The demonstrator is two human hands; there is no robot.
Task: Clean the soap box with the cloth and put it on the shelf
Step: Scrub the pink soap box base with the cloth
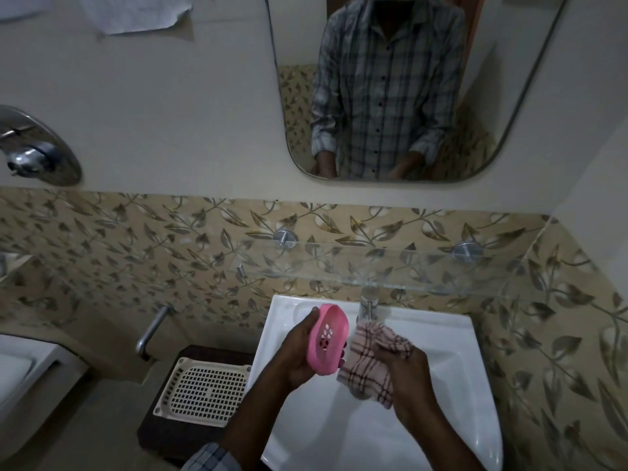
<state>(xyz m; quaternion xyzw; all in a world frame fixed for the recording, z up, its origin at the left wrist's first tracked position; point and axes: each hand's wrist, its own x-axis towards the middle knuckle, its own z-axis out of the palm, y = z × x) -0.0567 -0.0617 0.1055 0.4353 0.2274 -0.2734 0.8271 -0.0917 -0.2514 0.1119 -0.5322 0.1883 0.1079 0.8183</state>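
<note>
My left hand grips a pink soap box with drain holes, tilted so its hollow faces right, above the white sink. My right hand holds a bunched pink checked cloth that lies just to the right of the soap box, close against its rim. A glass shelf on two metal brackets runs along the patterned tile wall above the sink, with nothing on it.
The white sink has a chrome tap at its back, partly behind the cloth. A cream perforated basket sits on a dark stool to the left. A mirror hangs above; a chrome wall fitting is far left.
</note>
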